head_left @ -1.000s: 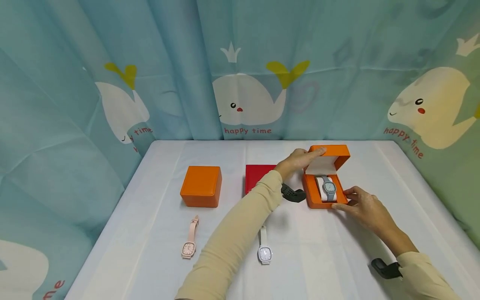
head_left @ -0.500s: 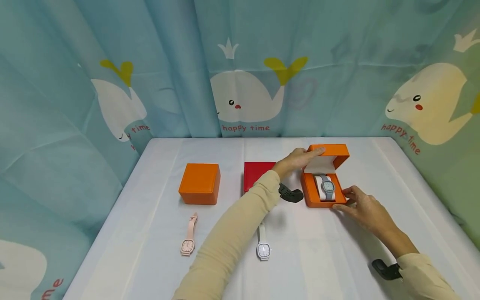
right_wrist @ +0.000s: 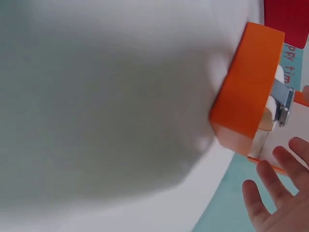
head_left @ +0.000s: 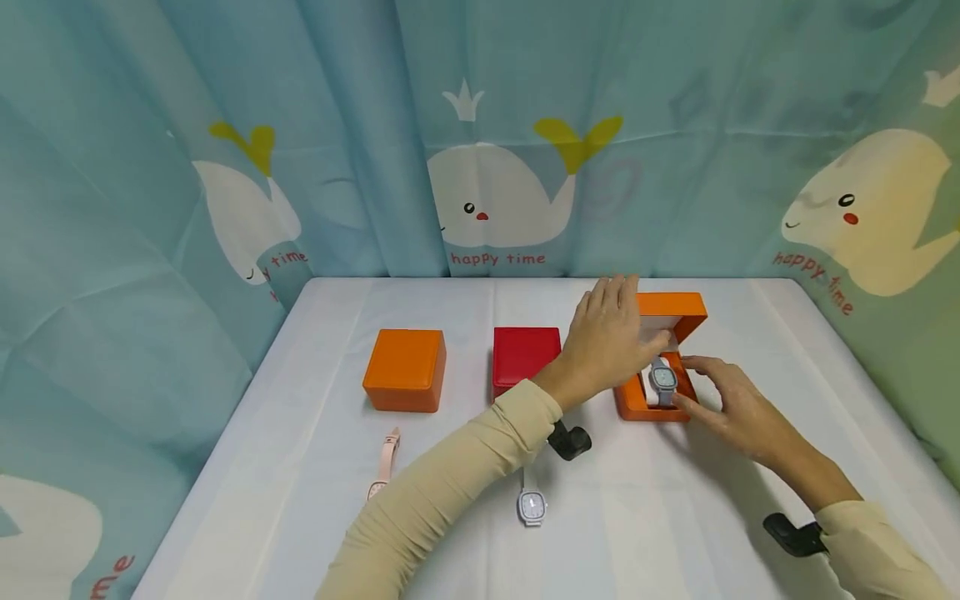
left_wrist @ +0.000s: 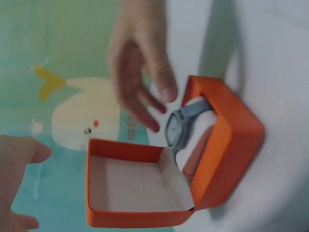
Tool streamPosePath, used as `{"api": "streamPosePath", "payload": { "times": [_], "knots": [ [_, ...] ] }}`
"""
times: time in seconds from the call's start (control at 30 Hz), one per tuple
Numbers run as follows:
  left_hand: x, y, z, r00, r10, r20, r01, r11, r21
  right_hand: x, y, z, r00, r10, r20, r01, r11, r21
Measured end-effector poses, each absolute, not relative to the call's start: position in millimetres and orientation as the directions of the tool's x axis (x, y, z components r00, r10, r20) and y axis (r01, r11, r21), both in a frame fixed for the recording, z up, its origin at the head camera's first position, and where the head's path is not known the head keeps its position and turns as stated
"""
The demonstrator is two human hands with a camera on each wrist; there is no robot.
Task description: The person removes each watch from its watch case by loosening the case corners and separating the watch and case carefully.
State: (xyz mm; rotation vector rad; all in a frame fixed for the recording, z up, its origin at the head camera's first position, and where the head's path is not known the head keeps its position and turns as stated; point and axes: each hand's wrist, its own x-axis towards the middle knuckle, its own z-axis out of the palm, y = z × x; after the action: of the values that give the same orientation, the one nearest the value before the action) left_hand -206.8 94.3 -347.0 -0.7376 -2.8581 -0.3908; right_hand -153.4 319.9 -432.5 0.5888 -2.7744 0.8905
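Note:
A lidded orange watch box (head_left: 633,412) stands open at the right of the table. Inside, a grey-blue watch (head_left: 663,378) is wrapped round a white cushion (left_wrist: 195,137). My left hand (head_left: 606,337) is raised at the box's left side, fingers extended; in the head view it covers part of the lid (head_left: 678,304). At the box's right side is my right hand (head_left: 738,412), thumb and fingers spread near the watch. In the left wrist view, a gap shows between the right hand's fingertips (left_wrist: 168,93) and the watch.
A closed red box (head_left: 525,354) sits left of the open one, partly behind the left arm. Farther left is a closed orange box (head_left: 405,360). A white watch (head_left: 532,505) and a pink watch (head_left: 387,457), partly covered by the sleeve, lie in front.
My left hand has come off the lid and turned upward with its fingers extended. My right hand has shifted from the box's front corner up toward the watch. The lid stays raised.

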Motion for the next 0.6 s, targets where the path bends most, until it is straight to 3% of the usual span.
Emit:
{"api": "streamPosePath", "payload": {
  "times": [0.17,0.3,0.6],
  "knots": [
    [-184.0,90.8,-350.6,-0.744,0.578,0.335,0.598,0.8,-0.051,-161.4,316.0,-425.3,-0.895,-0.387,0.22,-0.444,0.743,-0.501],
    [-165.6,88.6,-353.5,-0.68,0.673,0.29,0.652,0.737,-0.181,-166.3,313.4,-421.7,-0.887,-0.436,0.154,-0.451,0.743,-0.494],
    [-142.9,84.2,-373.1,-0.71,0.703,-0.024,0.687,0.685,-0.243,-179.6,305.6,-417.5,-0.897,-0.441,0.026,-0.382,0.745,-0.547]
  ]
}}
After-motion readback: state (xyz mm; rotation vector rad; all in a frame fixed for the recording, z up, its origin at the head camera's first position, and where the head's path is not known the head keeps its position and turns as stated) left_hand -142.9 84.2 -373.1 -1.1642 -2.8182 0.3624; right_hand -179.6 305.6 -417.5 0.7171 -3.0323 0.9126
